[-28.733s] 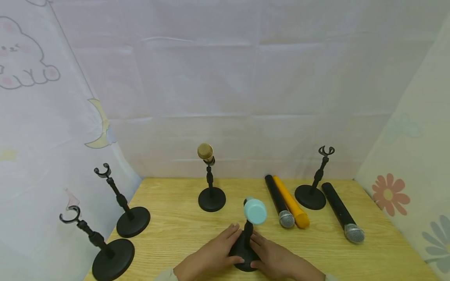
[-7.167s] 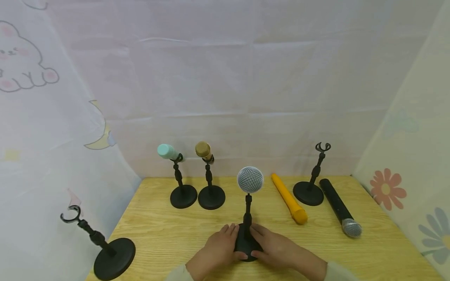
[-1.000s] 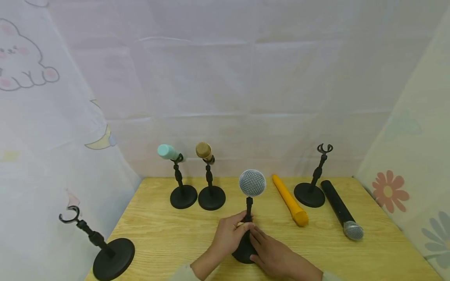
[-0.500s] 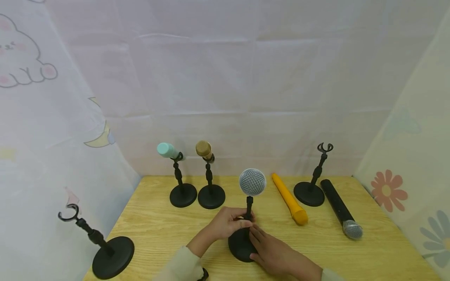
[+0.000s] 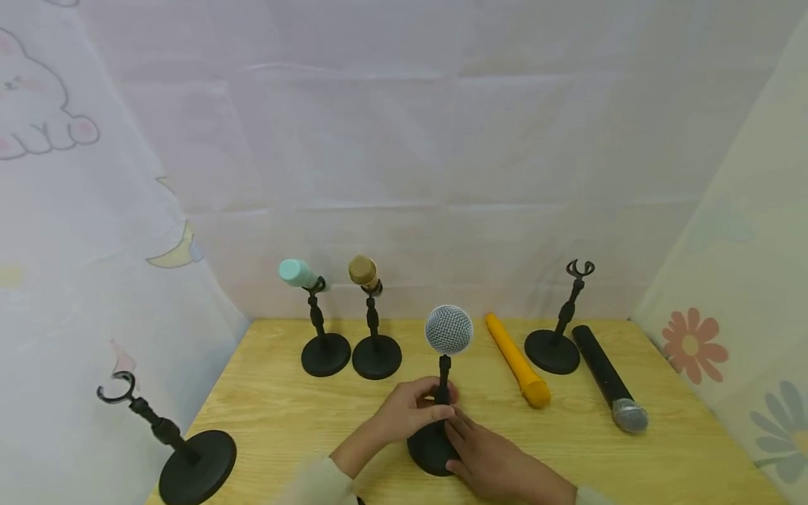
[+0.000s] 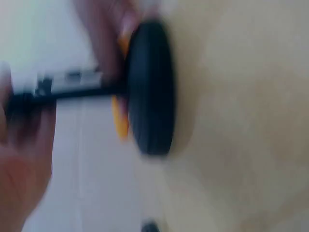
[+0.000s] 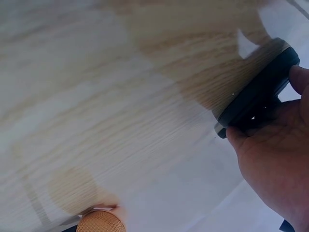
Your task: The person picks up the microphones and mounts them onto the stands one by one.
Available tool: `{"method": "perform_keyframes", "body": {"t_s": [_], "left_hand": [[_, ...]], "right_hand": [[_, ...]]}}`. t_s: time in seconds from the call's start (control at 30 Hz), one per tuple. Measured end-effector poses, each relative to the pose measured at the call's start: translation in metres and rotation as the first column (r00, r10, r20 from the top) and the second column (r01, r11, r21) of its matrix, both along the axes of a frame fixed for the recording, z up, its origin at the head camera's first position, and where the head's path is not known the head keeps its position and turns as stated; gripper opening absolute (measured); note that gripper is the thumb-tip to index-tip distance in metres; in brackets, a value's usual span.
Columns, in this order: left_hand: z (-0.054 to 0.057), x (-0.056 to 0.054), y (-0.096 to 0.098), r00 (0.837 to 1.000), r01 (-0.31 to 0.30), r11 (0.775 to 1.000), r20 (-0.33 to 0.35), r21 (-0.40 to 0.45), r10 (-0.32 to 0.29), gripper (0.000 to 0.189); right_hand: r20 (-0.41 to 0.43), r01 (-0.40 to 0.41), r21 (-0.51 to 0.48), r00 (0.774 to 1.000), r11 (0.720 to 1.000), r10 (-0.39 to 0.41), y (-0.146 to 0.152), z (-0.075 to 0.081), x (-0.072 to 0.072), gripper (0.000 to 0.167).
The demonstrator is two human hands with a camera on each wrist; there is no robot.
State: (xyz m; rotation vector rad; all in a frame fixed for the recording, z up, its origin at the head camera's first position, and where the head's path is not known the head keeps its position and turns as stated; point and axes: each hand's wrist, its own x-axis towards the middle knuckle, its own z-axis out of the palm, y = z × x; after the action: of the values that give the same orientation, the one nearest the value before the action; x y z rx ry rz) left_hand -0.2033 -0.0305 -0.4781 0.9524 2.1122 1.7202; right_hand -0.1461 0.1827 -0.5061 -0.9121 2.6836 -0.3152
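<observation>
In the head view, a microphone with a silver mesh head sits in a black desk stand at the front middle of the table. My left hand grips the stand's stem, fingers behind and thumb in front. At the right side of the round base, my right hand holds on with its thumb near the front rim. The left wrist view is blurred but catches the base side-on, close to the wood. In the right wrist view, thumb and fingers span the base. Whether it touches the table I cannot tell.
Stands with a teal microphone and a gold microphone are at the back left. Bare stands stand at far left and back right. An orange microphone and a black microphone lie at right.
Earlier the teal microphone's stand was between my hands; now it is at the back left, and a silver-headed microphone's stand is here. My left hand has moved from base to stem.
</observation>
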Motion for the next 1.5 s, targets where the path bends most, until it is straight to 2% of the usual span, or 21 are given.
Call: {"method": "perform_keyframes", "body": {"t_s": [0.03, 0.07, 0.13, 0.17, 0.23, 0.33, 0.43, 0.5, 0.67, 0.8, 0.9, 0.97, 1.07, 1.17, 1.23, 1.3, 1.43, 1.5], "left_hand": [[-0.002, 0.008, 0.004, 0.996, -0.089, 0.996, -0.02, 0.022, 0.09, 0.028], [-0.003, 0.015, 0.008, 0.984, -0.174, 0.984, -0.039, 0.042, 0.175, 0.028], [-0.004, 0.025, 0.014, 0.947, -0.304, 0.95, -0.087, 0.07, 0.31, 0.031], [-0.004, 0.028, 0.017, 0.93, -0.342, 0.937, -0.118, 0.078, 0.349, 0.032], [-0.003, 0.029, 0.018, 0.915, -0.356, 0.931, -0.173, 0.078, 0.365, 0.032], [-0.001, 0.026, 0.015, 0.915, -0.333, 0.942, -0.226, 0.039, 0.333, 0.032], [0.0, 0.02, 0.01, 0.935, -0.274, 0.962, -0.234, 0.003, 0.267, 0.032], [0.0, 0.016, 0.005, 0.95, -0.226, 0.974, -0.223, -0.015, 0.217, 0.034], [0.0, 0.003, -0.003, 0.975, -0.111, 0.992, -0.201, -0.057, 0.097, 0.031], [0.004, -0.007, -0.007, 0.987, -0.002, 0.996, -0.16, -0.085, -0.012, 0.025], [0.008, -0.014, -0.009, 0.985, 0.102, 0.989, -0.129, -0.107, -0.115, 0.026], [0.01, -0.019, -0.011, 0.979, 0.178, 0.978, -0.084, -0.112, -0.188, 0.027], [0.014, -0.025, -0.013, 0.962, 0.269, 0.954, -0.013, -0.131, -0.273, 0.029], [0.015, -0.029, -0.014, 0.945, 0.327, 0.934, 0.041, -0.147, -0.324, 0.03], [0.014, -0.029, -0.015, 0.944, 0.329, 0.931, 0.039, -0.158, -0.327, 0.03], [0.012, -0.028, -0.014, 0.953, 0.3, 0.939, 0.003, -0.17, -0.304, 0.029], [0.008, -0.019, -0.011, 0.977, 0.167, 0.971, -0.105, -0.168, -0.186, 0.03], [0.007, -0.013, -0.009, 0.984, 0.105, 0.985, -0.131, -0.139, -0.123, 0.03]], "right_hand": [[0.001, 0.002, 0.003, 1.0, 1.0, -0.002, 0.0, 0.0, 0.001, 0.073], [0.002, 0.004, 0.003, 1.0, 1.0, -0.004, 0.0, -0.001, 0.001, 0.073], [-0.005, 0.004, 0.007, 1.0, 1.0, -0.004, 0.0, -0.001, 0.001, 0.072], [-0.012, 0.004, 0.007, 1.0, 1.0, -0.004, 0.0, -0.001, 0.0, 0.072], [-0.035, -0.005, 0.012, 0.999, 1.0, 0.005, 0.001, -0.001, -0.001, 0.071], [-0.066, -0.017, 0.011, 0.998, 1.0, 0.018, 0.001, -0.001, -0.001, 0.07], [-0.067, -0.028, -0.001, 0.997, 1.0, 0.028, 0.0, -0.001, 0.0, 0.071], [-0.049, -0.029, -0.012, 0.998, 0.999, 0.029, -0.001, -0.001, 0.0, 0.072], [-0.035, -0.04, -0.007, 0.999, 0.999, 0.04, -0.002, 0.0, 0.0, 0.071], [-0.048, -0.054, -0.003, 0.997, 0.999, 0.054, -0.002, -0.002, -0.002, 0.072], [-0.056, -0.05, 0.001, 0.997, 0.999, 0.05, -0.001, -0.003, -0.002, 0.073], [-0.059, -0.048, 0.002, 0.997, 0.999, 0.048, 0.0, -0.004, -0.003, 0.073], [-0.058, -0.049, 0.004, 0.997, 0.999, 0.049, 0.0, -0.003, -0.003, 0.073], [-0.057, -0.055, 0.0, 0.997, 0.998, 0.055, 0.0, -0.002, -0.002, 0.072], [-0.063, -0.059, -0.001, 0.996, 0.998, 0.059, -0.001, -0.002, -0.001, 0.071], [-0.073, -0.063, 0.002, 0.995, 0.998, 0.063, -0.001, -0.001, -0.001, 0.07], [-0.062, -0.045, 0.014, 0.997, 0.999, 0.046, -0.002, 0.0, 0.001, 0.069], [-0.047, -0.032, 0.015, 0.998, 0.999, 0.033, -0.002, 0.002, 0.002, 0.069]]}}
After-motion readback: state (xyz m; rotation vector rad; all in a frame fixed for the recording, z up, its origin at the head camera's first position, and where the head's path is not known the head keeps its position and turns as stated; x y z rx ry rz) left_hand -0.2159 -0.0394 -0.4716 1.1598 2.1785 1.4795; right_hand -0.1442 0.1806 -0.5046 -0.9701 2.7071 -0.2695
